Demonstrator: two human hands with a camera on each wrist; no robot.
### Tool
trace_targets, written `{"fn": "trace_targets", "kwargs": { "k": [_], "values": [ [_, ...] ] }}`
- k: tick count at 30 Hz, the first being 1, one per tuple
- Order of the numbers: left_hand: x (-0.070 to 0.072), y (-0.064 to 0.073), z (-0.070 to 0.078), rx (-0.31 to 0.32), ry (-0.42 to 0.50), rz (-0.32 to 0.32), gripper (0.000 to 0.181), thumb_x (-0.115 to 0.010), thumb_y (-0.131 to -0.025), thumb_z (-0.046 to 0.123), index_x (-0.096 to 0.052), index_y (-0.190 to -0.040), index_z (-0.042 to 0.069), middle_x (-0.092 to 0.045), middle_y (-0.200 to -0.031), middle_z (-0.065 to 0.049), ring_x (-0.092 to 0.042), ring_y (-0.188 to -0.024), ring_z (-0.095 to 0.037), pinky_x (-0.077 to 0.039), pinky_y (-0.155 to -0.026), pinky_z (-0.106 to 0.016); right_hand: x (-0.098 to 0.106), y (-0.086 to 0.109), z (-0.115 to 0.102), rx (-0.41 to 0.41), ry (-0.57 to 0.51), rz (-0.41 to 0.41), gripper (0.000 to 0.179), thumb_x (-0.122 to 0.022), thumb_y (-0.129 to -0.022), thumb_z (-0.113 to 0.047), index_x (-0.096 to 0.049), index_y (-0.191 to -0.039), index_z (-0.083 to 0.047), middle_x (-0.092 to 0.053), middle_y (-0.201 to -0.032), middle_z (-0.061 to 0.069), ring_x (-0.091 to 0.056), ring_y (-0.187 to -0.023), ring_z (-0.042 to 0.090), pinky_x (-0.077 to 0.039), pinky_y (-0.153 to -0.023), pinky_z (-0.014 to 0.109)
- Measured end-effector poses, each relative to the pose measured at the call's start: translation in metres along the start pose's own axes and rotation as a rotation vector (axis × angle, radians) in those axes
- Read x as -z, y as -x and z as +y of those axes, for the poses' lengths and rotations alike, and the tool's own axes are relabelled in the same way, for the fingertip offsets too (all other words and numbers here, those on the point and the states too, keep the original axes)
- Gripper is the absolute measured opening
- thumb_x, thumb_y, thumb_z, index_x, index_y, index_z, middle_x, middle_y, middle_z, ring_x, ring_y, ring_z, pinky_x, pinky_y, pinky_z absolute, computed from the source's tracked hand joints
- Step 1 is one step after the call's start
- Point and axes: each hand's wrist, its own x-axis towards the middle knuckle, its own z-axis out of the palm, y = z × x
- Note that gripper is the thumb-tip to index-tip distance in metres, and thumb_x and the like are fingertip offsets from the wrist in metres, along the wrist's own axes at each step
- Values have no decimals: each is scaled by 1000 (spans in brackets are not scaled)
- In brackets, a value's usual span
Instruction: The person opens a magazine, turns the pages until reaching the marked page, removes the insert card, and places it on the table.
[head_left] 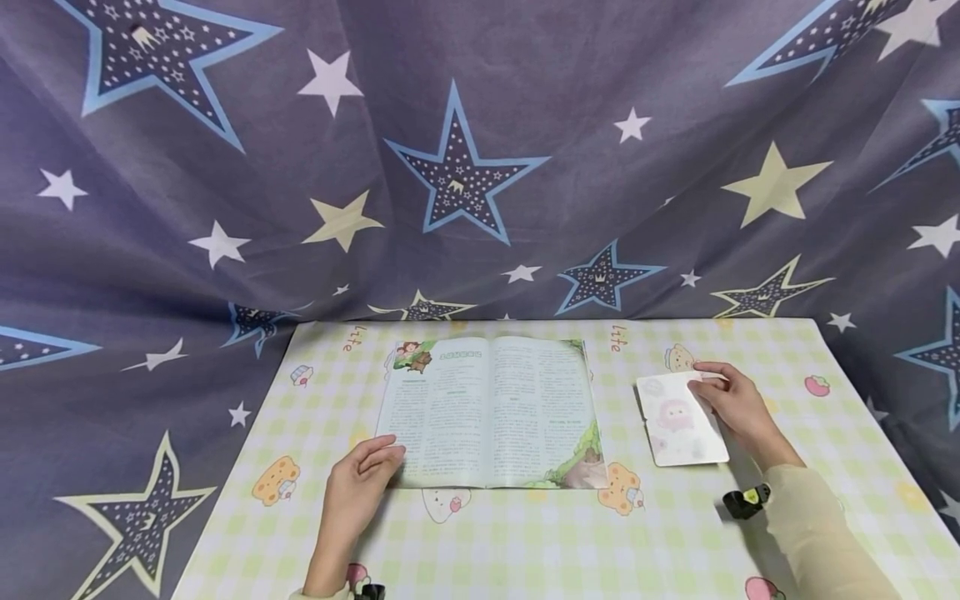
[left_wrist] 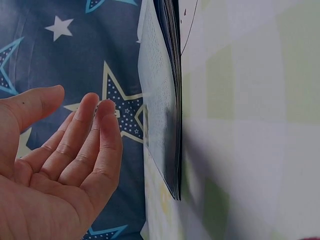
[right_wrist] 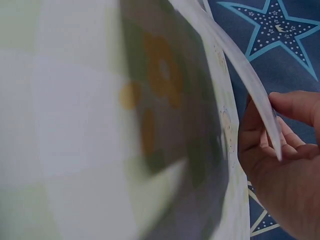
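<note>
An open magazine [head_left: 450,417] with printed text and green leafy corners lies flat on the table. At its lower left edge is my left hand [head_left: 363,479], its fingertips overlapping the page corner in the head view. The left wrist view shows that hand [left_wrist: 65,165] palm up with loosely bent fingers and nothing in them, beside the magazine's page edges [left_wrist: 162,95]. My right hand [head_left: 738,408] pinches a small white booklet [head_left: 678,429] with a pink cartoon figure by its upper right edge. In the right wrist view, the booklet [right_wrist: 250,75] is held between thumb and fingers, raised and slightly bowed.
A green-and-white checked tablecloth [head_left: 525,542] with cartoon prints covers the table. Behind it hangs a dark star-patterned curtain [head_left: 570,208]. A black wrist device [head_left: 746,502] sits at the right sleeve, another [head_left: 370,592] at the left.
</note>
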Motion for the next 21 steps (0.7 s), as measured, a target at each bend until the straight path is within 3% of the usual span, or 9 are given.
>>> {"fn": "trace_targets", "kwargs": {
  "k": [6,13,21],
  "values": [
    [1,2,0,15,1,-1,36,-73,-94,18,-66,-126,4,-73,-110,-11,-70,-96,-11,-55,-79,-17,3,-4,7,-19,63,-1,52,-63,-99,-16,-44,-142,6,-61,-84,-8,-47,-61,5,-41,-49,21],
    [0,0,0,9,-3,15,34,-73,-94,16,-67,-125,4,-74,-108,-10,-71,-95,-12,-55,-77,-16,0,-4,11,-46,133,24,50,-61,-101,-18,-45,-142,4,-61,-111,13,-53,-77,8,-48,-60,21],
    [1,1,-1,7,0,13,34,-72,-94,16,-66,-125,3,-74,-107,-9,-71,-96,-11,-55,-79,-16,2,-1,11,41,136,75,43,-57,-102,-13,-45,-137,9,-62,-117,21,-59,-86,-1,-55,-71,19]
  ]
}}
